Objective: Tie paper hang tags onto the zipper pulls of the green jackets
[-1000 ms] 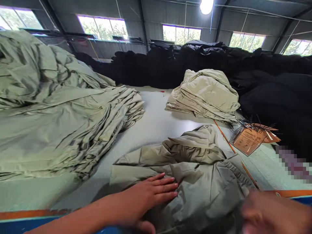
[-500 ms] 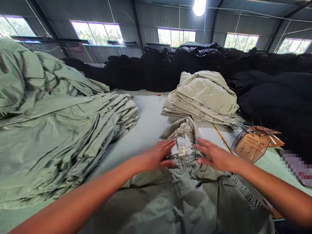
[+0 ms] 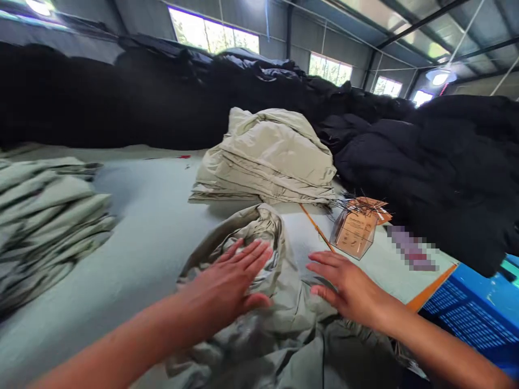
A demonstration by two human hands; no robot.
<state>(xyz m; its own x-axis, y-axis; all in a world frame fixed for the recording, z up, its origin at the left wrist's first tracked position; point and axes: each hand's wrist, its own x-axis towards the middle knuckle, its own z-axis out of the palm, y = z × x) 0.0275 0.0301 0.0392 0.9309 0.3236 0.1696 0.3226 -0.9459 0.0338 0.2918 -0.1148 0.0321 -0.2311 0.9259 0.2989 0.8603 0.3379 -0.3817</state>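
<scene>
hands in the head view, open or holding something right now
Left hand: open, palm down over the grey-green garment, no grip visible.
Right hand: open beside its hood, no grip visible.

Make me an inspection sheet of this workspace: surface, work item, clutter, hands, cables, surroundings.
Surface: pale tabletop, orange edge at right.
Work item: grey-green garment, rumpled, partly hidden.
Clutter: folded pale stack behind; green-grey pile at left; brown tags with black strings at right.
Hands: left hand open over the garment's far end; right hand open by its right side; contact unclear.
Cables: thin blue cord hangs above; purpose unclear.
Surroundings: dark fabric heaps, windows, blue crate.
</scene>
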